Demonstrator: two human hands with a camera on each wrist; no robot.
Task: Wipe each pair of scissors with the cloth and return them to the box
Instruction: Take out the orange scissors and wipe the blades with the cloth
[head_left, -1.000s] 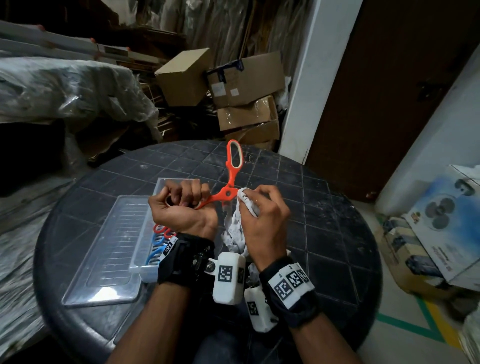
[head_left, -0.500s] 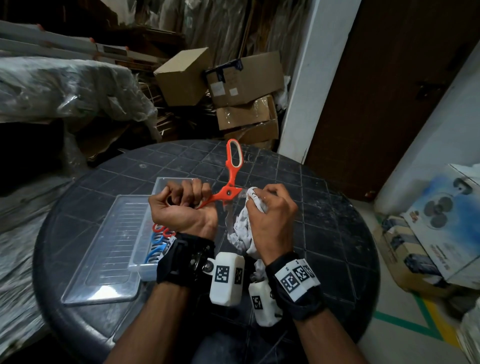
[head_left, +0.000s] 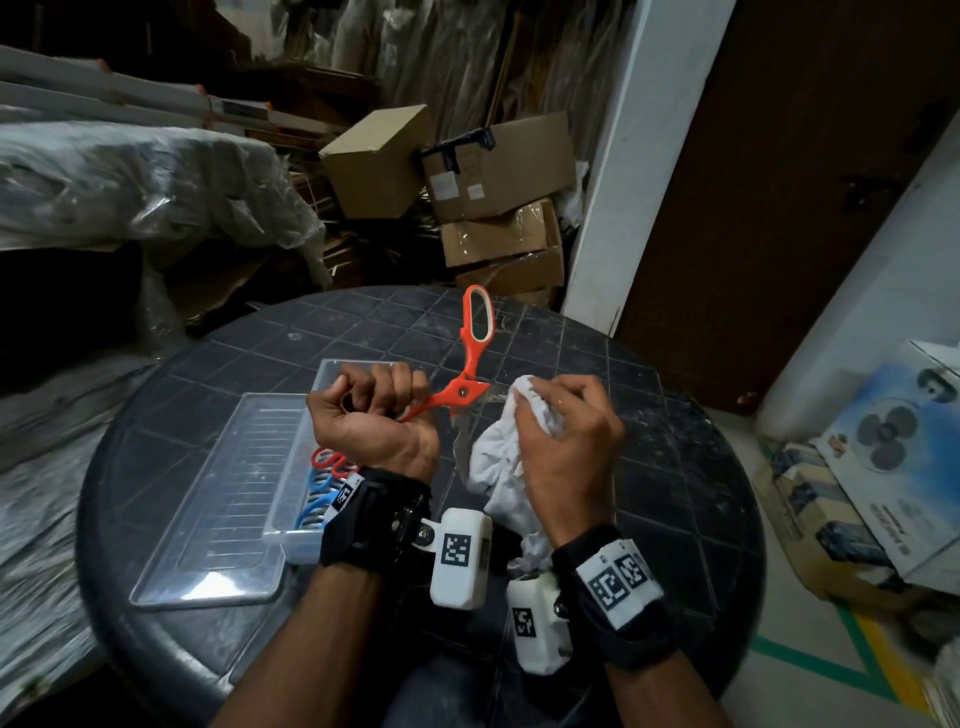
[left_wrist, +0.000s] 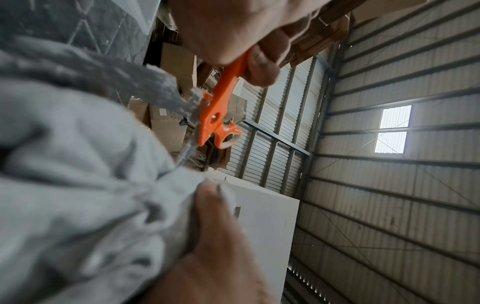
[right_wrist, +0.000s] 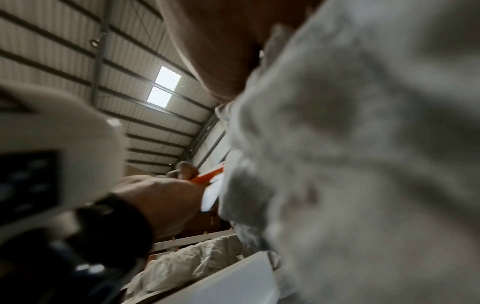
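- Round dark table (head_left: 675, 467): landmark.
- Clear box (head_left: 304, 535), left part of table, lid (head_left: 223, 499) beside it; red and blue scissors (head_left: 324, 475) inside.
- White cloth (head_left: 498, 467), bunched in curled right hand (head_left: 566, 441), above table centre.
- Orange scissors (head_left: 470, 364), splayed open; left hand (head_left: 374, 421) fisted round one handle.
- Step: blade-wiping. Next, likely: draw cloth along blade, away from edge.

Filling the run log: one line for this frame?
step: wiping | left hand: grips orange scissors, opened | right hand: holds white cloth beside blade | box: red, blue scissors inside
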